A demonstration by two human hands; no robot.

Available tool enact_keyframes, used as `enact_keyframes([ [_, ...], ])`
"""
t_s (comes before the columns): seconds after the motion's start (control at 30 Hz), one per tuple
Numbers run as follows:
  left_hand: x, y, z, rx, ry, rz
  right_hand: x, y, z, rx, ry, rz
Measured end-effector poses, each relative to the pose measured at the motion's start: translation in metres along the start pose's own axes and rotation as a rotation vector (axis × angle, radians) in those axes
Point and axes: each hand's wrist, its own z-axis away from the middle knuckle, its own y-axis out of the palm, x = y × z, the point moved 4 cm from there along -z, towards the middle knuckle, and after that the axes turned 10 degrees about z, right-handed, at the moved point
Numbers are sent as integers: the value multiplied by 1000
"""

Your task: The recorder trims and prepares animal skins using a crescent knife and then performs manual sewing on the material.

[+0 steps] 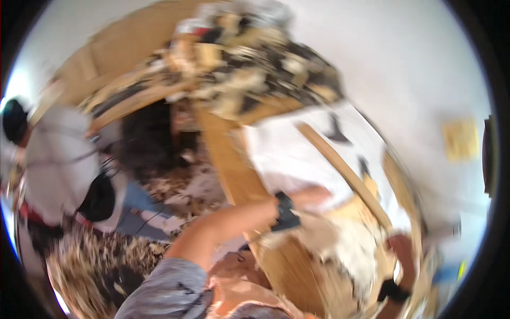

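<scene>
"Where's the wooden strip (pixel 342 173)?"

"Across the white sheet (pixel 281 154) on the bench (pixel 226 154)."

"The left hand (pixel 314 195)?"

"Left of the strip; the right hand (pixel 401 250) is by its near end. Both blur: I can't tell opening or grip."

"Beyond it?"

"Smeared scraps (pixel 252 77); to its right, a wall (pixel 419 69)."

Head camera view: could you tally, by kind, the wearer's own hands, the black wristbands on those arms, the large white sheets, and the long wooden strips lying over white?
Wearer's hands: 2 (left hand, right hand)
Black wristbands: 2 (left wristband, right wristband)
Large white sheet: 1
Long wooden strip: 1
Total: 6
</scene>
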Motion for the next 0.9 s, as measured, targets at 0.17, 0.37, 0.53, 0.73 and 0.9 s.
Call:
enact_keyframes([
  [0.17,-22,-29,5,-301,-616,958,152,9,16,21,-7,76],
  [0.37,-50,8,-26,-196,-636,949,140,-11,39,-24,172,163],
  [0.53,-49,26,-32,-56,-574,1098,120,-8,27,-17,220,144],
  [0.73,-56,28,-24,-57,-697,1236,67,1,-21,-76,263,232],
  [0.9,-50,35,-29,-102,-710,1442,30,20,-62,-257,24,349],
])
